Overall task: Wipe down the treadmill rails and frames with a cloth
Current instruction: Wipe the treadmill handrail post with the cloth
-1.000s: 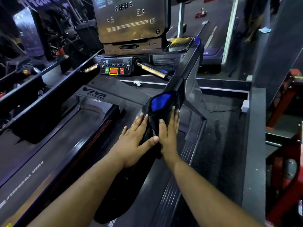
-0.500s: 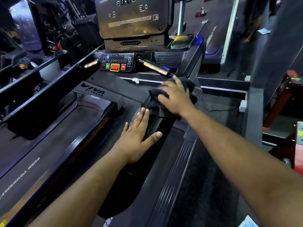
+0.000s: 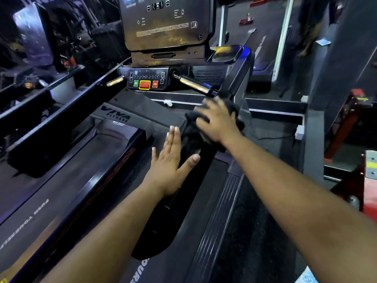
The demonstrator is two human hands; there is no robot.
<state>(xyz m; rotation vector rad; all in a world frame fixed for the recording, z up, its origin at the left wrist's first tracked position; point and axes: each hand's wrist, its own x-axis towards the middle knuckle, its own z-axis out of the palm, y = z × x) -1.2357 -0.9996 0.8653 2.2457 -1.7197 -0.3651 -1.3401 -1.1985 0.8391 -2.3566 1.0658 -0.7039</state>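
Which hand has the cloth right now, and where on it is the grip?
The right hand holds the dark cloth, fingers spread over its bunched top against the treadmill's right rail. The left hand holds nothing; it lies flat and open.

- The right hand point(image 3: 217, 121) is motion-blurred and covers most of the dark cloth point(image 3: 234, 111).
- The console screen point(image 3: 165, 23) is cut off by the top edge; its print is too small to read.
- The belt lettering point(image 3: 24, 223) runs off the left edge.
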